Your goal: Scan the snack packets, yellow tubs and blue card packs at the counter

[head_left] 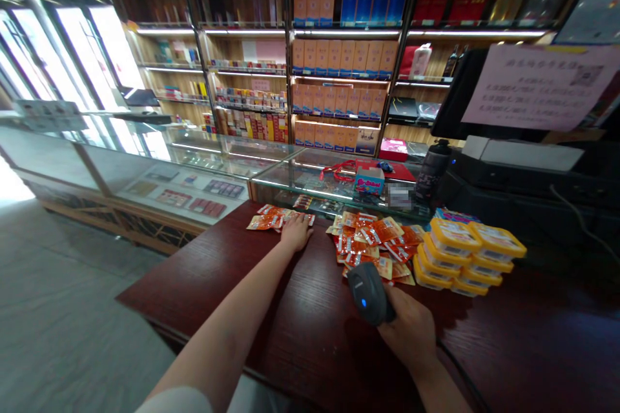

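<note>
My right hand [411, 326] is wrapped round a dark handheld barcode scanner [367, 293] with a blue light on it. The scanner's head is over the near edge of a loose pile of orange and cream snack packets [358, 242]. Farther left, my left hand [295, 232] lies palm down with its fingers stretched out over a smaller group of the same packets [266, 221]. What is under that palm is hidden. Right of the large pile stand stacked yellow-lidded plastic tubs [455, 235].
The dark wooden counter [310, 322] meets a glass display case [285, 175] at its far side. A black bottle [433, 168] and a monitor with a pink notice [537, 87] stand at right. The scanner's cable [462, 374] trails near my right wrist. Stocked shelves [339, 77] line the wall.
</note>
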### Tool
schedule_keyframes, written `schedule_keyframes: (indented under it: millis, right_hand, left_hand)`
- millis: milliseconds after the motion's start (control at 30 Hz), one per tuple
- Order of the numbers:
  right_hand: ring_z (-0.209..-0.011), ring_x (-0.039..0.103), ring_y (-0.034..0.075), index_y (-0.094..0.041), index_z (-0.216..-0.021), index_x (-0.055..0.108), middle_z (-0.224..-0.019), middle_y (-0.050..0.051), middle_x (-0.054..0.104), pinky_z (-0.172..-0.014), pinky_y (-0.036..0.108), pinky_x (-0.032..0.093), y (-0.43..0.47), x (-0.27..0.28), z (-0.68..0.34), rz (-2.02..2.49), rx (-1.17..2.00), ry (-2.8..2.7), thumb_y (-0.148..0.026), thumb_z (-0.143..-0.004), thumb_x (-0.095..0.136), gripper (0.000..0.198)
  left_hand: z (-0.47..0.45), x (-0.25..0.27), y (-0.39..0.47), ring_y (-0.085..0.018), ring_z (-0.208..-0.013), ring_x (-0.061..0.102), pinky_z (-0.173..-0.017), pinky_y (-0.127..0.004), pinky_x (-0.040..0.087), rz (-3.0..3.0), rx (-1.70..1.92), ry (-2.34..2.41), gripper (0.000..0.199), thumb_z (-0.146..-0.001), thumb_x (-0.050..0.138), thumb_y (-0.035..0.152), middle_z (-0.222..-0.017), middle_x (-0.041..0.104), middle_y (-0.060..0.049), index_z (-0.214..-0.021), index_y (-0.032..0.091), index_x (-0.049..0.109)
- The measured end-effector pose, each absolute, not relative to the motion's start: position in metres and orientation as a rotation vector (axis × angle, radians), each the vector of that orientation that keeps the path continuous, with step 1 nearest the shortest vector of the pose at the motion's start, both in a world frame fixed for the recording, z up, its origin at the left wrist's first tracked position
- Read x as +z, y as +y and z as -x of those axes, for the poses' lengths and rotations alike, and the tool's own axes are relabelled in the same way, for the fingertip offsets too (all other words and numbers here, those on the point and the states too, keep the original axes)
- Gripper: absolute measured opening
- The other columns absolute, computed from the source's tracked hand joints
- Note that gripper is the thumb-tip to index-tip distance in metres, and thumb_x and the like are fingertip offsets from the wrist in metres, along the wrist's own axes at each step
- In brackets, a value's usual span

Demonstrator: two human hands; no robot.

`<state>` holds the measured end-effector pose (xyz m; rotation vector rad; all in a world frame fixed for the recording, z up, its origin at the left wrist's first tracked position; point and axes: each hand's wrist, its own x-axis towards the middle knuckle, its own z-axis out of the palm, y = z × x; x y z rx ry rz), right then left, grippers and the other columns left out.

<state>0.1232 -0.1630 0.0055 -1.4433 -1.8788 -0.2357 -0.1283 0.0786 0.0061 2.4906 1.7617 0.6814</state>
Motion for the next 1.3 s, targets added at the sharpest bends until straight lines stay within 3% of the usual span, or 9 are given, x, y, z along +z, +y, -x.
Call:
schedule_keyframes:
  millis: [133,367,500,600,667,800,1033,1167,1300]
  right_hand:
    - [-0.076,0.067,0.02,-0.018,-0.103,0.059,-0.086,0.006,0.071,-0.069,0.029,0.046,-0.163,0.006,-0.124,1.423,-0.272,-1.886,-0.017,-0.076,0.051,0.029]
    - [-0.072,0.067,0.019,-0.018,-0.102,0.058,-0.082,0.005,0.07,-0.065,0.027,0.046,-0.162,0.001,-0.128,1.385,-0.375,-1.911,-0.019,-0.077,0.052,0.026]
    - [-0.07,0.067,0.019,-0.018,-0.103,0.058,-0.08,0.004,0.069,-0.063,0.026,0.045,-0.161,-0.002,-0.131,1.369,-0.387,-1.937,-0.02,-0.076,0.056,0.027]
    - [-0.071,0.067,0.019,-0.018,-0.102,0.059,-0.081,0.004,0.069,-0.064,0.027,0.045,-0.163,-0.001,-0.128,1.395,-0.346,-1.934,-0.02,-0.077,0.054,0.026]
    - [-0.071,0.067,0.019,-0.018,-0.102,0.059,-0.081,0.005,0.069,-0.065,0.027,0.045,-0.165,0.001,-0.126,1.419,-0.305,-1.927,-0.019,-0.079,0.053,0.024]
    - [-0.074,0.068,0.02,-0.018,-0.103,0.06,-0.085,0.005,0.071,-0.065,0.027,0.047,-0.165,-0.001,-0.127,1.413,-0.306,-1.957,-0.02,-0.079,0.054,0.026]
    - [-0.08,0.069,0.021,-0.019,-0.106,0.061,-0.095,0.009,0.073,-0.066,0.027,0.05,-0.163,-0.003,-0.126,1.468,-0.292,-2.01,-0.02,-0.077,0.051,0.031]
    - [-0.084,0.069,0.025,-0.018,-0.108,0.062,-0.096,0.01,0.073,-0.072,0.034,0.051,-0.166,0.007,-0.114,1.577,-0.147,-1.942,-0.022,-0.076,0.05,0.035]
    - [-0.085,0.069,0.028,-0.023,-0.109,0.064,-0.095,0.007,0.074,-0.071,0.036,0.052,-0.159,0.023,-0.101,1.663,0.183,-1.786,-0.033,-0.075,0.06,0.036]
  left_hand:
    - [0.144,0.013,0.066,-0.027,-0.117,0.053,-0.101,-0.04,0.038,-2.577,0.638,1.555,0.035,-0.087,0.053,0.038,-0.126,0.059,-0.013,-0.115,0.019,0.061]
    - [0.169,0.026,0.046,-0.019,-0.08,0.061,-0.075,-0.029,0.044,-2.363,0.74,1.503,0.031,-0.081,0.059,0.049,-0.085,0.067,-0.004,-0.079,0.019,0.067]
    - [0.158,0.027,0.032,-0.026,-0.098,0.057,-0.083,-0.034,0.041,-2.297,0.806,2.013,0.03,-0.074,0.067,0.045,-0.1,0.063,-0.011,-0.083,0.016,0.066]
    - [0.149,0.028,0.021,-0.035,-0.111,0.049,-0.089,-0.042,0.039,-2.058,0.797,2.429,0.051,-0.069,0.071,0.051,-0.114,0.057,-0.018,-0.103,0.013,0.064]
    - [0.148,0.028,0.015,-0.037,-0.11,0.049,-0.088,-0.043,0.039,-1.934,0.706,2.488,0.056,-0.068,0.069,0.055,-0.114,0.055,-0.02,-0.104,0.013,0.064]
    - [0.155,0.027,0.006,-0.034,-0.106,0.05,-0.087,-0.041,0.04,-1.888,0.752,2.406,0.049,-0.069,0.069,0.052,-0.112,0.055,-0.018,-0.1,0.015,0.065]
    - [0.16,0.022,0.001,-0.028,-0.11,0.05,-0.093,-0.038,0.04,-1.976,1.242,2.153,0.024,-0.074,0.067,0.029,-0.113,0.055,-0.01,-0.097,0.022,0.067]
    - [0.159,0.021,0.001,-0.022,-0.091,0.056,-0.082,-0.034,0.043,-2.046,1.437,1.85,0.002,-0.077,0.061,0.023,-0.088,0.059,-0.005,-0.077,0.021,0.061]
    - [0.155,0.013,0.007,-0.015,-0.069,0.053,-0.067,-0.027,0.043,-1.743,1.67,1.522,0.011,-0.077,0.061,0.026,-0.075,0.055,0.001,-0.075,0.02,0.052]
